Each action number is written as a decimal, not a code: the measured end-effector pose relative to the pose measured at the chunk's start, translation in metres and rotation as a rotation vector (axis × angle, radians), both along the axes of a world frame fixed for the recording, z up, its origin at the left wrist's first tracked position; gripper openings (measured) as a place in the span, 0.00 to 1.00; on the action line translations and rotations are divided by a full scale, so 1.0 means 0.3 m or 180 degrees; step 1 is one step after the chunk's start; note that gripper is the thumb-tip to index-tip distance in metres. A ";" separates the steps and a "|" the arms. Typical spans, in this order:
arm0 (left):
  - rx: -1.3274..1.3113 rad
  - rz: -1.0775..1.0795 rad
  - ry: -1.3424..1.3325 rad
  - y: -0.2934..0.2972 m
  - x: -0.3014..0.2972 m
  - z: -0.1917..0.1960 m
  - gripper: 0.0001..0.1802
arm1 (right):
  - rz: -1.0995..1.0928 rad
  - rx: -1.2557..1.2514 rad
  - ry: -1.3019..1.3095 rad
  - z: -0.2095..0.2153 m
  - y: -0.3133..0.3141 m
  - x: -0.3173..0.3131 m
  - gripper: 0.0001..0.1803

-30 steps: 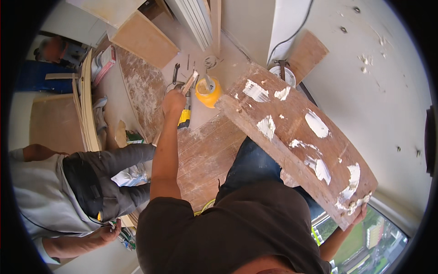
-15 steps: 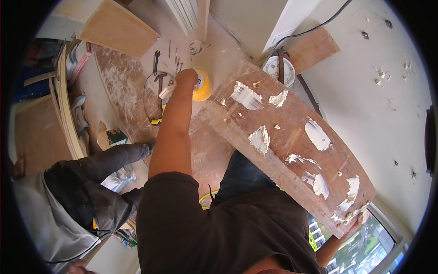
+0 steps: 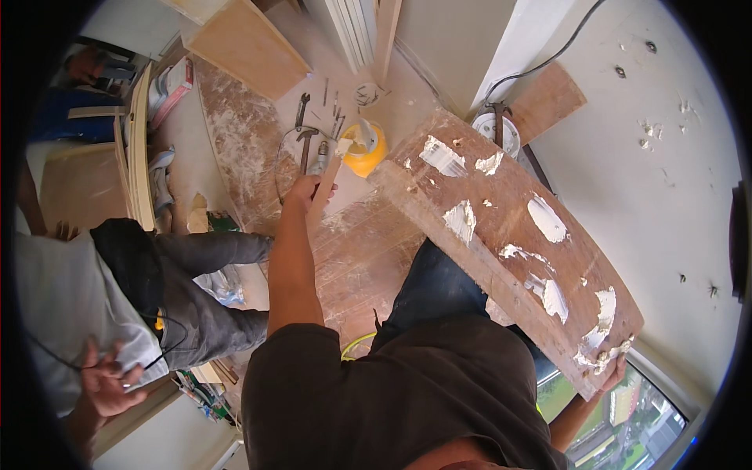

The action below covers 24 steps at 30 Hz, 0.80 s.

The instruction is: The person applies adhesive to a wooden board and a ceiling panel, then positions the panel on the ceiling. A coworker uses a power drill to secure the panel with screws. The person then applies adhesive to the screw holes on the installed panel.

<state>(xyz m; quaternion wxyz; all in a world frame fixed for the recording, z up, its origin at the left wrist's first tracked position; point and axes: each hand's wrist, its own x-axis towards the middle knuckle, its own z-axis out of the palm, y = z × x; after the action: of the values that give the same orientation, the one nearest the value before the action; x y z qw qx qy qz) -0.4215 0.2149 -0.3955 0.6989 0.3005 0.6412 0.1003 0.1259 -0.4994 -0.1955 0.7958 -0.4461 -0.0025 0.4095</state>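
My left hand (image 3: pixel 305 190) is closed around a thin wooden strip (image 3: pixel 327 178), whose far end carries a lump of off-white paste. That end is beside an open yellow tub (image 3: pixel 366 160) with pale paste on its inner wall. With its fingers at the lower corner, my right hand (image 3: pixel 613 377) grips a long brown wooden board (image 3: pixel 509 227). The board slants across my right side, smeared with several patches of white paste. A hammer (image 3: pixel 305 149) lies on the floor just beyond my left hand, its handle partly covered by it.
Near the hammer lie a wrench (image 3: pixel 302 108) and several thin bits. Another hammer (image 3: pixel 499 124) rests over a white bucket (image 3: pixel 509 137) behind the board. A person in grey trousers (image 3: pixel 211 301) is at my left. Wood panels (image 3: pixel 249 48) stand at the far side; a wall (image 3: pixel 650 196) rises at right.
My left hand has drawn back from the yellow tub toward me, bringing the wooden strip with paste on its end. The person at left now shows a raised hand. My right hand still grips the board.
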 end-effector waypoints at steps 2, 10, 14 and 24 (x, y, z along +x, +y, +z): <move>0.0282 0.0081 -0.0372 -0.073 -0.025 0.068 0.19 | 0.0183 0.0187 0.0052 -0.013 -0.006 0.012 0.36; 0.1872 -0.0339 -0.0431 -0.468 0.114 0.559 0.11 | -0.0183 0.0169 0.0097 -0.024 0.037 -0.033 0.39; 0.3656 -0.1507 0.0369 -0.622 0.232 0.695 0.13 | -0.0132 0.0303 0.0194 -0.051 0.038 -0.036 0.34; 0.5809 -0.2691 0.2159 -0.742 0.306 0.682 0.19 | -0.0153 0.0326 0.0397 -0.042 0.068 -0.047 0.32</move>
<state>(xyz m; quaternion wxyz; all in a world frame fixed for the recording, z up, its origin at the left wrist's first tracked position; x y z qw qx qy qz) -0.3297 -0.0077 -0.1908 -0.0286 0.9221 0.3280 0.2033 0.1118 -0.4789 -0.2080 0.8258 -0.3784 0.0368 0.4166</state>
